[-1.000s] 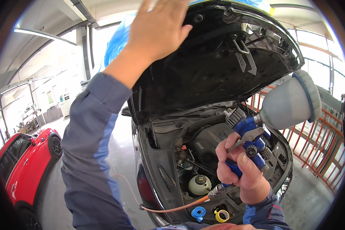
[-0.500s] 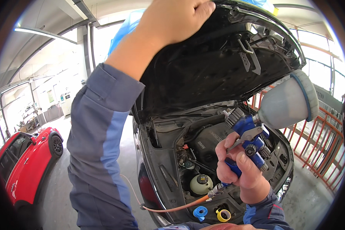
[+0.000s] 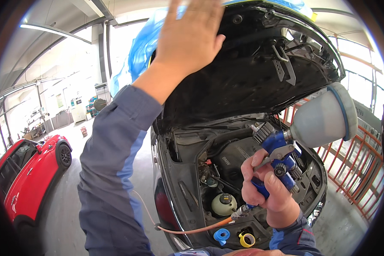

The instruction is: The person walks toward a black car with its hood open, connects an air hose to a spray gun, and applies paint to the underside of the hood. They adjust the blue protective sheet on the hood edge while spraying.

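Gripping the spray gun (image 3: 274,143) in my right hand (image 3: 276,194), I'm holding my left hand (image 3: 188,45) open near the raised hood (image 3: 230,91), where a light touch seems best.

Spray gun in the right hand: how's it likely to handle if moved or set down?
The spray gun probably feels top-heavy: a large pale cup juts from its upper end, so it may tip if set down. Its body looks rigid, so it likely won't flex. The orange hose curves from the handle's base, so it might bend and tug slightly.
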A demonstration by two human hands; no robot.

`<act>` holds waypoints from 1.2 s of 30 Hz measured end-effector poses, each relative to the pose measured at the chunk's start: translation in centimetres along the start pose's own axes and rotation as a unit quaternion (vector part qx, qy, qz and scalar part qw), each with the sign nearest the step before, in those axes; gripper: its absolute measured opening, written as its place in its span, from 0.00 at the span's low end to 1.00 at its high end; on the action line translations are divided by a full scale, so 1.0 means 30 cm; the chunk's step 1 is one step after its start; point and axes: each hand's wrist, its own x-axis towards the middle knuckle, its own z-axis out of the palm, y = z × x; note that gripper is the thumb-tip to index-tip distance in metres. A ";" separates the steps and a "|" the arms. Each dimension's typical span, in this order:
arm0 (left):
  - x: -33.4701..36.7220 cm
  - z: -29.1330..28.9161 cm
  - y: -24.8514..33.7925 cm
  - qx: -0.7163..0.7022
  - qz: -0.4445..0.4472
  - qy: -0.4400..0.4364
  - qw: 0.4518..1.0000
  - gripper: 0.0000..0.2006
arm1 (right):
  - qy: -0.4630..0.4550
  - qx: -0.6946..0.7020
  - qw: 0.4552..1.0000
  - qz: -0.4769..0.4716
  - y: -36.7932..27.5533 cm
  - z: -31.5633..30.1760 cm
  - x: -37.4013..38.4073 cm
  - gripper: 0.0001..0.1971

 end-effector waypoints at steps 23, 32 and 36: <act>0.007 0.009 -0.026 -0.171 -0.137 0.159 0.963 0.16 | 0.008 0.017 1.000 0.005 0.005 -0.057 -0.002 0.17; 0.013 0.035 -0.028 -0.195 -0.271 0.121 0.935 0.29 | -0.009 0.001 1.000 -0.008 0.003 -0.056 -0.023 0.18; -0.103 0.011 -0.069 -0.111 -0.289 0.090 0.947 0.37 | 0.008 0.006 1.000 -0.003 0.002 -0.060 -0.041 0.20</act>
